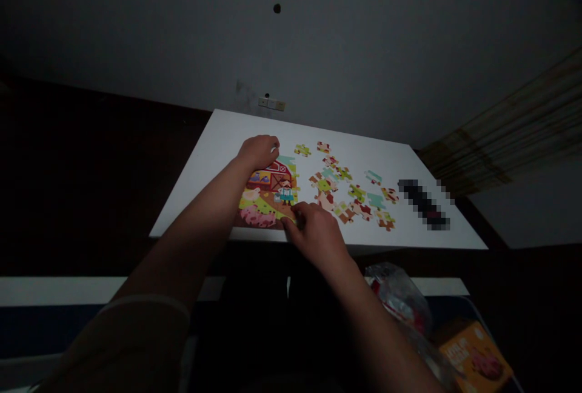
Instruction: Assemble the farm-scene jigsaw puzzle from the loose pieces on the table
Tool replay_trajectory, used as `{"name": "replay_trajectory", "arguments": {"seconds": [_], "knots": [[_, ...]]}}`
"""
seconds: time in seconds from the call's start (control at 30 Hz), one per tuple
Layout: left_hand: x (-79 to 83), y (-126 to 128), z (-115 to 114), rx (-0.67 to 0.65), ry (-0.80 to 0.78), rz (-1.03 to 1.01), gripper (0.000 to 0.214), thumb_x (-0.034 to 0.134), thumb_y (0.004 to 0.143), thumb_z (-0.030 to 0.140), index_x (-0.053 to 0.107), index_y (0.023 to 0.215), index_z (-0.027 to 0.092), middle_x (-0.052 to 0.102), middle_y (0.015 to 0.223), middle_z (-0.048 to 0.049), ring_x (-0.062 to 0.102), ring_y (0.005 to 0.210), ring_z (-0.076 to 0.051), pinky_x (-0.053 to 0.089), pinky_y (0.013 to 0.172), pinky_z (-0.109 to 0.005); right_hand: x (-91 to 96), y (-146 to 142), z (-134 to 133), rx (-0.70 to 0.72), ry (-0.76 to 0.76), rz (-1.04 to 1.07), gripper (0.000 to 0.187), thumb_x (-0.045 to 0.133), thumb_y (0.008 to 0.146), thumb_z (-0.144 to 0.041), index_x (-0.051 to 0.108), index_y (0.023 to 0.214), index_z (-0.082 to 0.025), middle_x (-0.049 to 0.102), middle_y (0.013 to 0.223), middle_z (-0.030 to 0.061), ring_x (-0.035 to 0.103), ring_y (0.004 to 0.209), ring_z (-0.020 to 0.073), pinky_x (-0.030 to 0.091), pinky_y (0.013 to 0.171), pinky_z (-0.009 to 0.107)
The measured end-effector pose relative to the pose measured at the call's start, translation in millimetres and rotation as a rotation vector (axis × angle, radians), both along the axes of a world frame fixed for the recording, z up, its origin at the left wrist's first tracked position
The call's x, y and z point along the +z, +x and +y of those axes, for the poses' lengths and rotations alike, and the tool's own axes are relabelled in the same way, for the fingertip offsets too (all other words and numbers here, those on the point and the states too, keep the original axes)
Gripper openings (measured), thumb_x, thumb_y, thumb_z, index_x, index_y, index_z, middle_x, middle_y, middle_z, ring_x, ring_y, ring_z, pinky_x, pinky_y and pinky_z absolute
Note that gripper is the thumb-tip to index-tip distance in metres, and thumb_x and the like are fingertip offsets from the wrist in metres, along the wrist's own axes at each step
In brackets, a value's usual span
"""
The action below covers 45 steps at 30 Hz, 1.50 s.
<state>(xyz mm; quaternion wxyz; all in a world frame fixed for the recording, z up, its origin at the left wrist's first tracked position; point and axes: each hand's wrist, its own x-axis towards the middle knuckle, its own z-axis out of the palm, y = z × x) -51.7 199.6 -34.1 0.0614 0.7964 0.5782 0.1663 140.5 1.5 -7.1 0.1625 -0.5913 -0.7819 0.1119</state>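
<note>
A partly joined farm jigsaw puzzle (268,196) lies flat on the white table, with a red barn, a farmer figure and a pink spotted pig on it. My left hand (260,151) rests over its upper left corner, fingers bent and a gap between thumb and forefinger. At the lower right edge of the puzzle, my right hand (317,232) has thumb and forefinger closed around a puzzle piece (293,217), mostly hidden by the fingers. Several loose puzzle pieces (357,191) are scattered right of the joined part, the closest beside my right hand.
A pixelated dark object (424,204) lies toward the right end of the white table (191,199). Below the table on the right are a clear plastic bag (400,296) and an orange box (475,359). Behind the table stands a wall with a socket panel (271,104).
</note>
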Motion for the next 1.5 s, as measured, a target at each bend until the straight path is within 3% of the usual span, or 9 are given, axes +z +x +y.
{"name": "replay_trajectory", "arguments": {"seconds": [0.2, 0.3, 0.47, 0.57, 0.67, 0.87, 1.03, 1.3, 1.5], "knots": [[1.9, 0.1, -1.4, 0.006, 0.011, 0.021, 0.038, 0.046, 0.089, 0.037, 0.067, 0.117, 0.022, 0.068, 0.115, -0.0094, 0.061, 0.105, -0.027, 0.046, 0.088, -0.037, -9.1, 1.5, -5.5, 0.004, 0.083, 0.051, 0.026, 0.056, 0.092, -0.043, 0.065, 0.106, -0.023, 0.063, 0.099, 0.0111, 0.063, 0.090, 0.0258, 0.051, 0.080, 0.038], [3.6, 0.7, -1.6, 0.017, -0.009, 0.029, 0.038, 0.046, 0.089, 0.037, 0.066, 0.118, 0.023, 0.068, 0.118, -0.0083, 0.061, 0.106, -0.026, 0.046, 0.089, -0.036, -12.9, 0.9, -18.5, 0.093, 0.139, 0.089, 0.025, 0.051, 0.095, -0.038, 0.064, 0.112, -0.023, 0.064, 0.112, 0.0121, 0.060, 0.106, 0.0264, 0.049, 0.091, 0.041], [3.6, 1.4, -0.4, 0.025, 0.022, 0.040, 0.039, 0.045, 0.089, 0.040, 0.066, 0.117, 0.024, 0.069, 0.115, -0.0083, 0.062, 0.104, -0.027, 0.047, 0.086, -0.037, -19.7, -5.7, -43.8, 0.216, 0.113, -0.022, 0.053, 0.050, 0.095, -0.039, 0.042, 0.145, -0.023, 0.040, 0.152, 0.0096, 0.032, 0.143, 0.0293, 0.036, 0.111, 0.052], [3.2, 1.5, 0.7, 0.025, 0.038, 0.035, 0.040, 0.045, 0.088, 0.042, 0.067, 0.116, 0.024, 0.070, 0.112, -0.0089, 0.063, 0.102, -0.028, 0.047, 0.085, -0.038, -25.7, -7.4, -47.8, 0.203, 0.080, -0.064, 0.063, 0.050, 0.093, -0.039, 0.031, 0.151, -0.022, 0.028, 0.159, 0.0077, 0.021, 0.148, 0.0275, 0.027, 0.117, 0.053], [4.7, 2.2, 0.9, 0.028, 0.021, 0.026, 0.039, 0.045, 0.088, 0.043, 0.067, 0.114, 0.024, 0.070, 0.110, -0.0084, 0.064, 0.100, -0.027, 0.046, 0.085, -0.038, -29.4, -5.4, -46.2, 0.202, 0.073, -0.068, 0.067, 0.052, 0.091, -0.035, 0.028, 0.153, -0.024, 0.025, 0.160, 0.0056, 0.017, 0.149, 0.0256, 0.025, 0.119, 0.052], [8.7, 3.8, -0.1, 0.035, 0.001, 0.036, 0.039, 0.045, 0.088, 0.043, 0.067, 0.115, 0.025, 0.071, 0.109, -0.0074, 0.064, 0.098, -0.026, 0.047, 0.084, -0.037, -30.0, 6.4, -45.6, 0.220, 0.077, -0.050, 0.064, 0.051, 0.092, -0.034, 0.030, 0.152, -0.024, 0.029, 0.158, 0.0059, 0.020, 0.149, 0.0250, 0.026, 0.120, 0.050], [9.4, 5.1, -0.1, 0.037, 0.000, 0.054, 0.040, 0.046, 0.087, 0.043, 0.067, 0.116, 0.025, 0.071, 0.109, -0.0067, 0.065, 0.099, -0.026, 0.048, 0.083, -0.036, -31.2, 32.8, -52.5, 0.223, 0.090, -0.047, 0.061, 0.052, 0.091, -0.031, 0.036, 0.149, -0.022, 0.036, 0.156, 0.0061, 0.026, 0.146, 0.0258, 0.026, 0.120, 0.050], [9.7, 7.0, 1.1, 0.044, -0.008, 0.081, 0.040, 0.046, 0.086, 0.042, 0.068, 0.114, 0.024, 0.071, 0.112, -0.0062, 0.065, 0.101, -0.026, 0.048, 0.081, -0.032, -48.8, 90.9, -67.5, 0.190, 0.238, -0.026, 0.054, 0.052, 0.088, -0.019, 0.047, 0.142, -0.022, 0.047, 0.148, 0.0061, 0.036, 0.142, 0.0269, 0.035, 0.116, 0.052], [13.6, 9.5, -2.7, 0.070, -0.027, 0.041, 0.039, 0.048, 0.085, 0.041, 0.070, 0.112, 0.024, 0.072, 0.109, -0.0057, 0.065, 0.099, -0.025, 0.048, 0.081, -0.032, -58.8, 104.2, -67.8, 0.181, 0.276, 0.030, 0.057, 0.050, 0.086, -0.013, 0.046, 0.142, -0.022, 0.049, 0.147, 0.0067, 0.039, 0.140, 0.0268, 0.038, 0.113, 0.053]]}}
